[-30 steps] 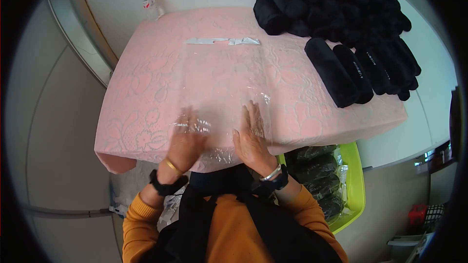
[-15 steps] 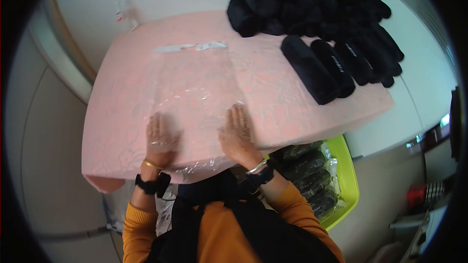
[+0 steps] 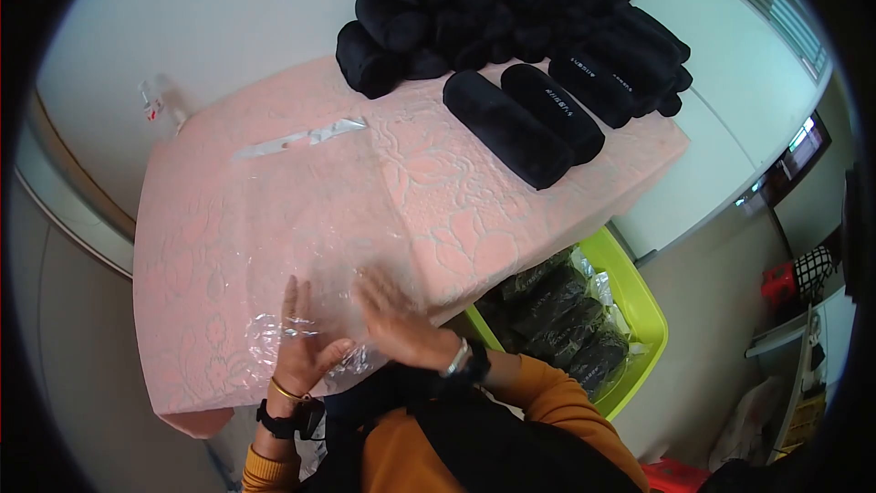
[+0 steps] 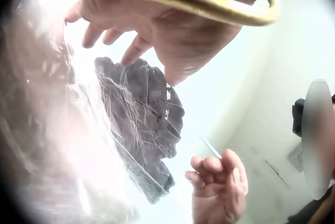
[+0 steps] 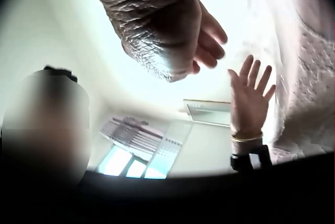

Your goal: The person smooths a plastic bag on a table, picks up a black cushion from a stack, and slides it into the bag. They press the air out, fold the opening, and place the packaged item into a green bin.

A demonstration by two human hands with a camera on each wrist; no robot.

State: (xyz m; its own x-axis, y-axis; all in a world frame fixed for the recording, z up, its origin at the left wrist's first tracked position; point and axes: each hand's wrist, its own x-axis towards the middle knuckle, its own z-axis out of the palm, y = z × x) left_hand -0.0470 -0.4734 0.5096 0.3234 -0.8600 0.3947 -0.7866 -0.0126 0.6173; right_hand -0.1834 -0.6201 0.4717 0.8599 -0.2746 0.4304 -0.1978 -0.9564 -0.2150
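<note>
A clear plastic bag (image 3: 315, 196) lies flat on the pink patterned cloth, with a white strip along its far edge. At the bag's near end my left hand (image 3: 304, 351) has straight fingers and the thumb spread out, with shiny plastic folds around it. The right wrist view also shows this left hand (image 5: 250, 101), palm and fingers extended. My right hand (image 3: 392, 318), slightly blurred, is over the bag just right of the left one, its fingers loosely extended. Neither hand grips anything. In the left wrist view, crinkled plastic appears over the dark pile (image 4: 138, 114).
Black plush cylinder pillows (image 3: 506, 128), some with pale lettering, are heaped at the back and right of the table (image 3: 456, 228). Below its right edge stands a lime-green basket (image 3: 655, 329) holding plastic-wrapped black pillows. A clear bottle (image 3: 151, 105) is by the wall.
The head view has turned, so the table has shifted left. My hands, apart on the bag before, are now close together, the right one having moved toward the left.
</note>
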